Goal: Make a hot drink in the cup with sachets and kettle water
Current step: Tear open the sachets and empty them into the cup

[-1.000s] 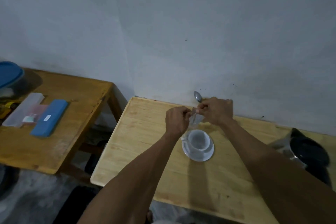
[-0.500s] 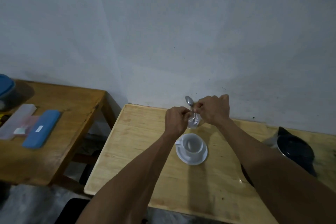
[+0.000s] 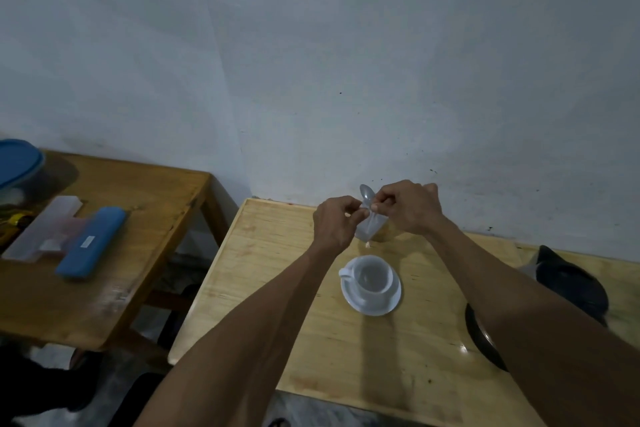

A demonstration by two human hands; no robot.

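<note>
A white cup [image 3: 373,279] stands on a white saucer [image 3: 370,307] on the light wooden table [image 3: 277,270]. Above and behind the cup, my left hand [image 3: 337,222] and my right hand [image 3: 408,206] both pinch the top of a small silvery sachet [image 3: 370,230], which hangs between them. A metal spoon [image 3: 366,192] also sticks up from my right hand's grip. A black kettle [image 3: 571,282] stands at the table's right side, partly hidden behind my right forearm.
A second wooden table [image 3: 138,218] stands to the left with a blue case [image 3: 91,241], a clear plastic box [image 3: 45,232] and a blue-lidded container [image 3: 17,163]. A grey-white wall [image 3: 346,62] runs right behind both tables. A gap separates the tables.
Both hands stay at the sachet's top, which now hangs a little farther behind the cup. The view has shifted slightly; the cup and kettle have not moved.
</note>
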